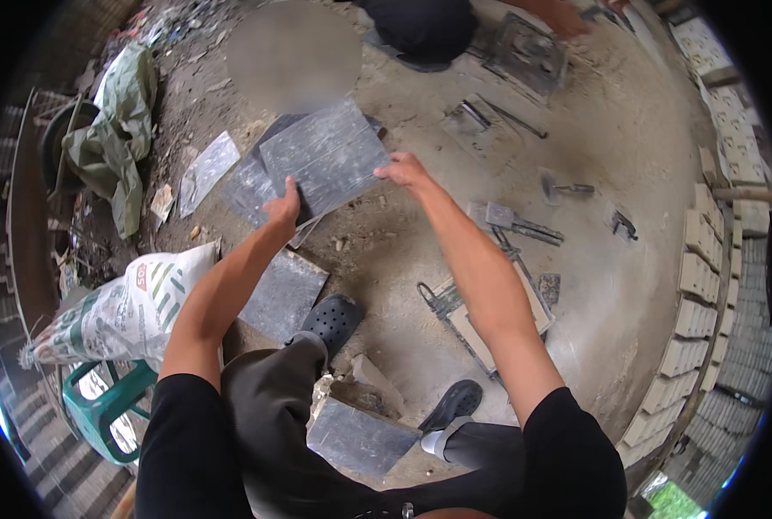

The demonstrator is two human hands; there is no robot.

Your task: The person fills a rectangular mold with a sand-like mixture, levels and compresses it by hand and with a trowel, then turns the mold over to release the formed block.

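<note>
A flat grey rectangular board [325,151] spans the space between my two hands. My left hand [284,206] grips its near left edge, thumb on top. At the board's right edge my right hand [406,170] pinches a corner area. Beneath and to the left lie more grey boards [246,192], partly covered by the held one. Another grey board [284,296] is on the ground by my left shoe, and one more [360,437] lies between my feet beside pale lumps. Near my right forearm sits a metal-framed mould [470,330] with cream material in it, partly hidden by the arm.
A person in a dark cap [425,30] works at the far side near a dark metal frame [528,54]. Trowel-like tools [573,189] lie on the ground to the right. A white sack [156,298] and green stool [109,406] stand left. Pale blocks [697,275] line the right.
</note>
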